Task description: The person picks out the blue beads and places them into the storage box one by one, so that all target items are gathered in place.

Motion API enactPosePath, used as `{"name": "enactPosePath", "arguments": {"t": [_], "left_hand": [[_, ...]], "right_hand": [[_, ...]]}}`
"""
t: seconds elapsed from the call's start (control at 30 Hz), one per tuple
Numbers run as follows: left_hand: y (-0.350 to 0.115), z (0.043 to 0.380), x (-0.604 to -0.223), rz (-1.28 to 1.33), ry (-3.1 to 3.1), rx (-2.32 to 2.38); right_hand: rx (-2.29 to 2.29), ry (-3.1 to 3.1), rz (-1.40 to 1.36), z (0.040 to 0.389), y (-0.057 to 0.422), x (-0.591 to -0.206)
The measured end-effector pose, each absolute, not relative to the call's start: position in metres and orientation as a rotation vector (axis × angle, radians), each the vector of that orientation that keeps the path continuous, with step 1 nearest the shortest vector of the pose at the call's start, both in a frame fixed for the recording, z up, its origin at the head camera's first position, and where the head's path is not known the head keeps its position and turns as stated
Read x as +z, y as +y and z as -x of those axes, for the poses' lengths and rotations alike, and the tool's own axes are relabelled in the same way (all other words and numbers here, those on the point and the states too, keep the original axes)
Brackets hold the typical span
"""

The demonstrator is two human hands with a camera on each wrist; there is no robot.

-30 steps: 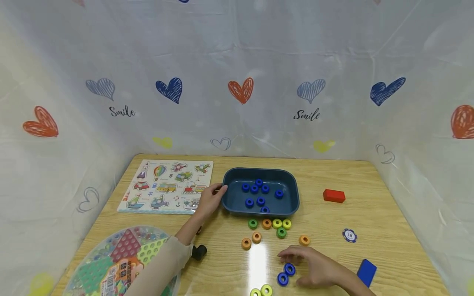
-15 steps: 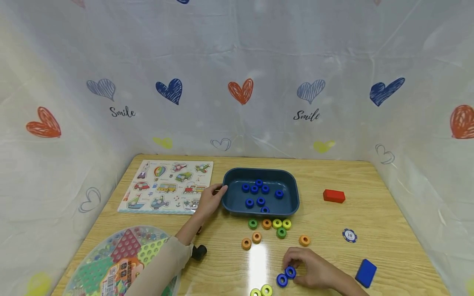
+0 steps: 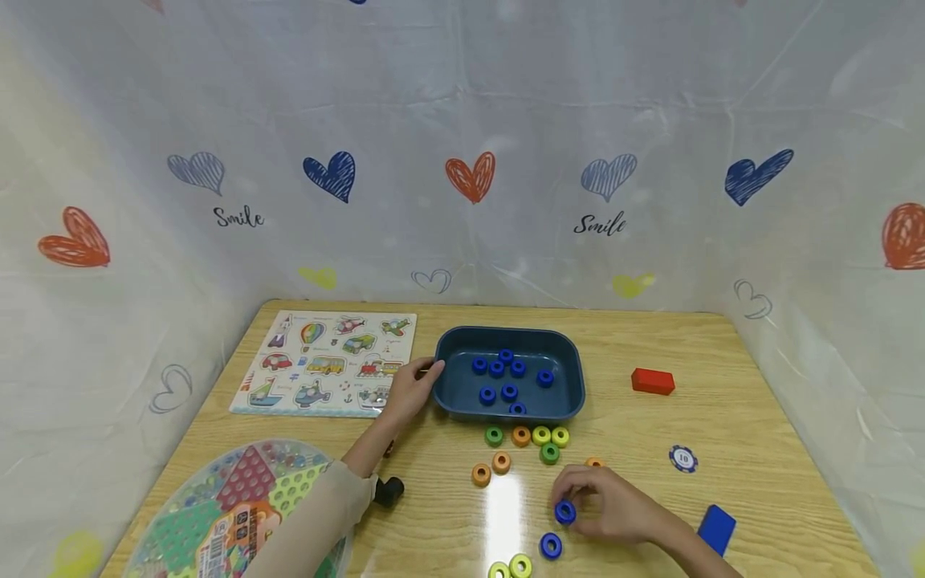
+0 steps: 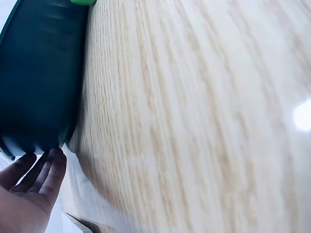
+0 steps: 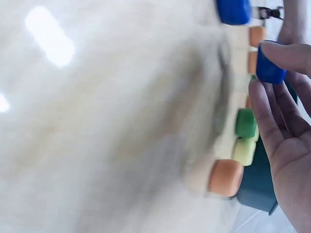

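A dark blue tray (image 3: 509, 419) stands on the wooden table with several blue ring-shaped beads inside. My left hand (image 3: 412, 392) is at the tray's left end. In the left wrist view, the fingers (image 4: 54, 167) reach out loosely and touch the outside of the tray wall. My right hand (image 3: 610, 506) pinches a blue ring bead (image 3: 565, 512) between thumb and fingers; the right wrist view shows the same blue bead (image 5: 270, 64) lifted off the table. Another blue ring bead (image 3: 551, 546) lies on the table just in front of that hand.
Green (image 3: 494, 437), orange (image 3: 481, 474) and yellow ring beads (image 3: 520, 565) lie around the tray's near side. To the right are a red block (image 3: 653, 381), a poker chip (image 3: 682, 458) and a blue block (image 3: 716, 530). A picture puzzle board (image 3: 325, 365) and a round game board (image 3: 238, 506) occupy the left.
The fingers of my right hand have closed on one blue bead and raised it, away from the other blue bead. My left hand has stayed at the tray.
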State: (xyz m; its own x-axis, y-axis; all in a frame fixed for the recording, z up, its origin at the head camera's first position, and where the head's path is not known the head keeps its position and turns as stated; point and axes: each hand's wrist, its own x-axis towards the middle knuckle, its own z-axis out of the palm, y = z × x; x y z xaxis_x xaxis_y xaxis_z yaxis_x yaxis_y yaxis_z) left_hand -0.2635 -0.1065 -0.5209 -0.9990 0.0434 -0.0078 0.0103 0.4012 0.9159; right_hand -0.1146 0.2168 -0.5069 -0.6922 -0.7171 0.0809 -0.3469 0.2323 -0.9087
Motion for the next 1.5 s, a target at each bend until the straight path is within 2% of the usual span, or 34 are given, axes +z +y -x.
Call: {"name": "enactPosePath", "arguments": {"t": [0.5, 0.97, 1.17, 1.5], "left_hand": [[-0.107, 0.264, -0.52, -0.097, 2.601, 1.714], [-0.107, 0.263, -0.522, -0.094, 2.593, 1.734], [-0.108, 0.262, -0.524, -0.092, 2.596, 1.739], [-0.109, 0.261, -0.525, -0.11, 2.59, 1.751]], "right_hand": [[-1.462, 2.279, 1.09, 0.196, 0.213, -0.463], [-1.418, 2.362, 0.89, 0.267, 0.206, -0.464], [-1.402, 2.404, 0.847, 0.279, 0.197, -0.466], [-1.41, 2.436, 0.838, 0.274, 0.199, -0.472]]}}
